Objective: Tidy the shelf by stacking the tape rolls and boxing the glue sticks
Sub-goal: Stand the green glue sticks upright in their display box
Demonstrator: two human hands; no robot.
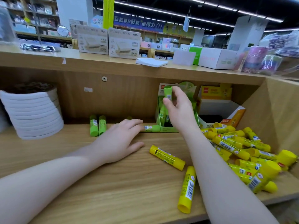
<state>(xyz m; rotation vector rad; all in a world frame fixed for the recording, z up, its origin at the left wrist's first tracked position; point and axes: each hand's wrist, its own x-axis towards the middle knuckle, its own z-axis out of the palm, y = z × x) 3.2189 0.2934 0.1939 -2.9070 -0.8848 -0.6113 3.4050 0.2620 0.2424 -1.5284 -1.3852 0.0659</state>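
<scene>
The right hand (178,109) is raised over the green box (168,125) at the back of the shelf (113,183), thumb and fingers pinching a green stick (168,92) that stands upright above the box opening. More green sticks stand inside the box.

The left hand (119,139) lies palm down on the shelf just left of the box, fingers spread and loosely bent. Its fingertips reach a lying stick (151,128) that rests on its side against the front of the box; whether they touch it or only come close cannot be told.

Two more green sticks (97,127) lie side by side near the back edge, left of that hand. At the left end of the shelf stands a leaning tape stack (35,113), white rolls piled one on another.

Right of the green box sits a yellow box (223,110), open at the front. A yellow heap (242,152) of glue sticks fills the right end of the shelf, and two yellow strays (167,157) lie apart from it nearer the front edge, between the forearms and just under the right one.
</scene>
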